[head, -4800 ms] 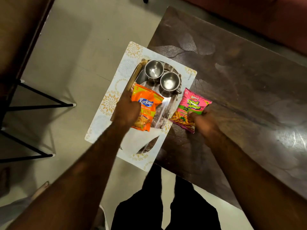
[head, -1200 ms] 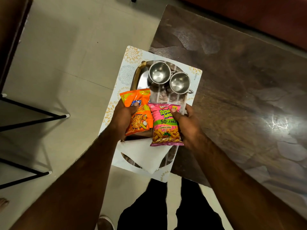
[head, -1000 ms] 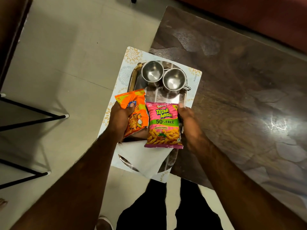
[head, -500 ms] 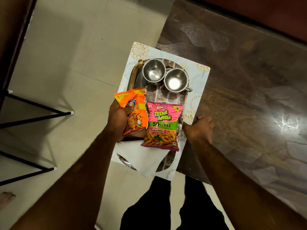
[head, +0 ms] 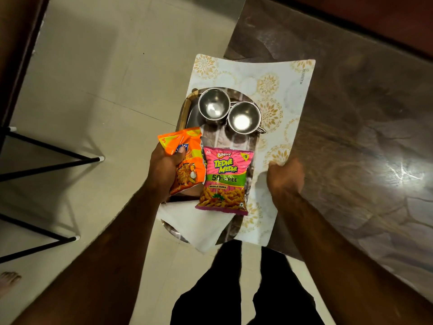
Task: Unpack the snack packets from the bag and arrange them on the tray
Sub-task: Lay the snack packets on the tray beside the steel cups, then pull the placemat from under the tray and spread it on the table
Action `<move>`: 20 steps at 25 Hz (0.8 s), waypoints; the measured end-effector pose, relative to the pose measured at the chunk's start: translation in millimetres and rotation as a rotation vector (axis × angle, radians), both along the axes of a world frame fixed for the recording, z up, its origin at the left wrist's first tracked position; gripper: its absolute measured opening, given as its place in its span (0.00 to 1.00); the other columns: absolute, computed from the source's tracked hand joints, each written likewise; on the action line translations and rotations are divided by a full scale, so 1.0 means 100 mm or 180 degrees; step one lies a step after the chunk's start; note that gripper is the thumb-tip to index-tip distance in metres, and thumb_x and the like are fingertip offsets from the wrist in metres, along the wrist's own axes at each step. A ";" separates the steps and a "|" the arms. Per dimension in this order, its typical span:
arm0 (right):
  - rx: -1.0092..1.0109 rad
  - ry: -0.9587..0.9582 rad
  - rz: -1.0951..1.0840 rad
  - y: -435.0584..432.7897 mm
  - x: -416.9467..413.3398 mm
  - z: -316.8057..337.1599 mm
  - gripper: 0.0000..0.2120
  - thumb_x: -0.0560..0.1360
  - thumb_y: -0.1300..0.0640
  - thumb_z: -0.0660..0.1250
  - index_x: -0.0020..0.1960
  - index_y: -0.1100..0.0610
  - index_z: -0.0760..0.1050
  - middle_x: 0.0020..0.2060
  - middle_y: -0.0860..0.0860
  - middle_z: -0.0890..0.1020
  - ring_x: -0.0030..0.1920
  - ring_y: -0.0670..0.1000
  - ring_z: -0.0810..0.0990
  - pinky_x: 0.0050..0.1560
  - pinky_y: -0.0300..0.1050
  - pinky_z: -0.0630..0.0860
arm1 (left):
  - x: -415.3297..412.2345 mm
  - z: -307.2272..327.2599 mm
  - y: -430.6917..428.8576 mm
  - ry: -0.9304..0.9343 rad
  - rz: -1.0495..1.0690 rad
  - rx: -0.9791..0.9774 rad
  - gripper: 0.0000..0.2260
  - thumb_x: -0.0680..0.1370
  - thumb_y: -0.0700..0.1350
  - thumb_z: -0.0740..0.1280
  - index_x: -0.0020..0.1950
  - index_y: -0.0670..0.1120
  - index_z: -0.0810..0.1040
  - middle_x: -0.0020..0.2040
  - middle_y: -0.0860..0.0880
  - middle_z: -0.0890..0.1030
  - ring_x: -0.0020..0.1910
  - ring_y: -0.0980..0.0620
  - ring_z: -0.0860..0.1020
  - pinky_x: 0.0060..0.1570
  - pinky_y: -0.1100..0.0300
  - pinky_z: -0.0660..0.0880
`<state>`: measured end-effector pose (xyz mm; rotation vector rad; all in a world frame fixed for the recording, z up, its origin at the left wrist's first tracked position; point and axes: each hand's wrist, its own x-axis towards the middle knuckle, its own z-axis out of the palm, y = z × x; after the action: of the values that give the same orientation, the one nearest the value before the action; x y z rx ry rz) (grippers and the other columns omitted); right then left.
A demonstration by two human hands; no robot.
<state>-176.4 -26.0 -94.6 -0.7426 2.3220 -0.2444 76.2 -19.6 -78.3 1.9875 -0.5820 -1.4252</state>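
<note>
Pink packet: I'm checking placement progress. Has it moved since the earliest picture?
Yes. The pink packet moved left, from the right edge of the mat onto the tray, on the near side of the steel cups.

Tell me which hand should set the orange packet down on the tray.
Left. The left hand grips the orange packet right beside the pink packet lying on the tray; the right hand is occupied, gripping the placemat edge off to the side.
</note>
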 end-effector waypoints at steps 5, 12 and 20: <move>-0.0728 0.0408 -0.0315 -0.29 -0.37 0.27 0.17 0.83 0.57 0.65 0.71 0.56 0.77 0.68 0.56 0.82 0.68 0.62 0.82 0.68 0.57 0.78 | 0.00 0.00 -0.02 0.0037 0.0068 0.0016 0.15 0.81 0.47 0.68 0.67 0.48 0.75 0.61 0.45 0.83 0.56 0.43 0.84 0.59 0.39 0.79; -0.2666 0.0198 0.0106 -0.82 -0.47 0.91 0.20 0.83 0.58 0.60 0.71 0.56 0.81 0.64 0.48 0.86 0.66 0.47 0.84 0.67 0.43 0.80 | -0.05 -0.05 -0.02 0.0031 0.0045 0.0160 0.19 0.81 0.47 0.67 0.71 0.45 0.73 0.64 0.42 0.81 0.59 0.40 0.82 0.61 0.37 0.78; -0.2879 -0.0004 0.1161 -0.88 -0.18 1.18 0.20 0.80 0.61 0.68 0.70 0.55 0.82 0.67 0.49 0.85 0.67 0.47 0.84 0.64 0.49 0.84 | -0.16 0.02 -0.08 -0.0388 -0.0364 0.0280 0.16 0.80 0.53 0.67 0.63 0.46 0.80 0.58 0.45 0.85 0.55 0.43 0.84 0.57 0.48 0.79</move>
<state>-194.8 -114.4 23.7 -1.5586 1.9555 -1.1542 59.9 -27.3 -76.1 2.1525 -0.7077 -1.4260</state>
